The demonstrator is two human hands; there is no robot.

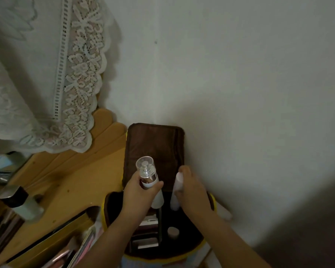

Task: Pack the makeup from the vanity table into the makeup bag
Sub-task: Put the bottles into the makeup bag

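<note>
The makeup bag point(112, 213), yellow outside and dark brown inside, stands open on the wooden vanity table point(70, 182), with its lid point(155, 144) leaning against the wall. My left hand point(137, 194) holds a white pump bottle point(149, 176) with a clear cap upright over the bag. Beside it my right hand point(191, 192) grips a white tube point(177, 190), also pointing down into the bag. Inside the bag lie flat compacts point(147, 240) and a small round jar point(173, 232).
A dark-capped pale green bottle point(21, 202) stands at the left of the table. Brushes and slim cases point(81, 246) lie in an open drawer at the lower left. A lace cloth point(46, 74) hangs at the upper left. The white wall point(240, 93) is close behind the bag.
</note>
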